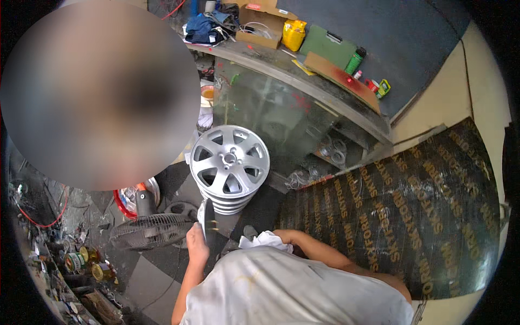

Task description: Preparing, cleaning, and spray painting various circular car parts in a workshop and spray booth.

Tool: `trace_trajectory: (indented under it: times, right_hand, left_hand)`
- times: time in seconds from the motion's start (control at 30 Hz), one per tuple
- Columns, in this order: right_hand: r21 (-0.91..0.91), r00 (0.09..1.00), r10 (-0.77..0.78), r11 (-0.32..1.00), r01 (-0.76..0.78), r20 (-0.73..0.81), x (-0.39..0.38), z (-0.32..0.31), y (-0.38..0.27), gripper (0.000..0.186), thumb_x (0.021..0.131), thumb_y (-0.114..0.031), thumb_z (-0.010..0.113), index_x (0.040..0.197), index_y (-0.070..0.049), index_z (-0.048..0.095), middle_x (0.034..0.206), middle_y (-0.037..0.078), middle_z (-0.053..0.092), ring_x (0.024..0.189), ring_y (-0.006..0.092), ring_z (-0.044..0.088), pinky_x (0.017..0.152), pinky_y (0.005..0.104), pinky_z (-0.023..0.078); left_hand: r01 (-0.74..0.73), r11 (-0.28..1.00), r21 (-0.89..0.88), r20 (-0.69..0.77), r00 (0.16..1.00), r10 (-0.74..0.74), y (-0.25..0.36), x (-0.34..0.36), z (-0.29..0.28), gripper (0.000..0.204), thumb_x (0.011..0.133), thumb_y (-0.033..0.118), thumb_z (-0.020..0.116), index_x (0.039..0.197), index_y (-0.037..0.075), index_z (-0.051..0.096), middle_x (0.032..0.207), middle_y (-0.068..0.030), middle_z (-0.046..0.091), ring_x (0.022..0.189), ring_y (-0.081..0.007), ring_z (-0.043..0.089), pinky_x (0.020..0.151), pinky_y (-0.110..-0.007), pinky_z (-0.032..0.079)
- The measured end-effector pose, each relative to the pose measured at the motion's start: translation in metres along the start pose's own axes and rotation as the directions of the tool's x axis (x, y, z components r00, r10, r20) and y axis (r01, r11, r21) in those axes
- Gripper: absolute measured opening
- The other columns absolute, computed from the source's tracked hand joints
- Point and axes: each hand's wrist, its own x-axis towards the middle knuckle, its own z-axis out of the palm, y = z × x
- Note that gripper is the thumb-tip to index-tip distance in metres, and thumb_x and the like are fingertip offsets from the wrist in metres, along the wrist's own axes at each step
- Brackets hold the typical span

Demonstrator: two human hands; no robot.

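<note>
My left hand (198, 250) is closed around a thin, flat, pale-edged piece with a dark face (207, 221). It is held upright and seen nearly edge-on, so its kind is unclear. My right hand (284, 235) is close to my body, at a crumpled white cloth (264, 239) and apparently gripping it; most of its fingers are hidden. Ahead of both hands a silver alloy wheel rim (229, 159) lies face up on top of a stack of several rims. The held piece is just in front of the stack's lower left side.
Left of the stack are a fan (149, 232) and a red-rimmed container (125, 203). Tins (88, 254) and clutter line the left. A workbench (254, 65) with boxes and bottles runs along the back. A dark printed panel (401, 211) leans at the right. The upper left is blurred.
</note>
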Motion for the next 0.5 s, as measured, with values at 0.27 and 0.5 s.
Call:
trace_trajectory:
  times: [0.27, 0.5]
  right_hand:
    - [0.341, 0.609, -0.292, 0.618, 0.708, -0.738, -0.141, -0.247, -0.120, 0.054, 0.089, -0.028, 0.074, 0.136, -0.006, 0.060, 0.133, 0.010, 0.064, 0.116, 0.0189, 0.063, 0.099, 0.0393, 0.052]
    - [-0.498, 0.065, -0.640, 0.653, 0.571, -0.765, -0.184, -0.450, -0.285, 0.055, 0.093, -0.029, 0.071, 0.137, -0.001, 0.057, 0.130, 0.010, 0.064, 0.114, 0.0194, 0.062, 0.097, 0.0365, 0.051]
  left_hand:
    - [-0.050, 0.997, 0.056, -0.095, 0.994, 0.055, 0.034, 0.005, 0.035, 0.045, 0.110, 0.036, 0.042, 0.081, 0.006, 0.058, 0.072, 0.0078, 0.050, 0.065, -0.0031, 0.037, 0.057, -0.026, 0.030]
    - [0.008, 0.987, -0.159, -0.376, 0.924, -0.068, 0.056, -0.042, 0.039, 0.047, 0.109, 0.038, 0.041, 0.093, 0.001, 0.066, 0.083, 0.0018, 0.063, 0.072, -0.0061, 0.051, 0.064, -0.026, 0.040]
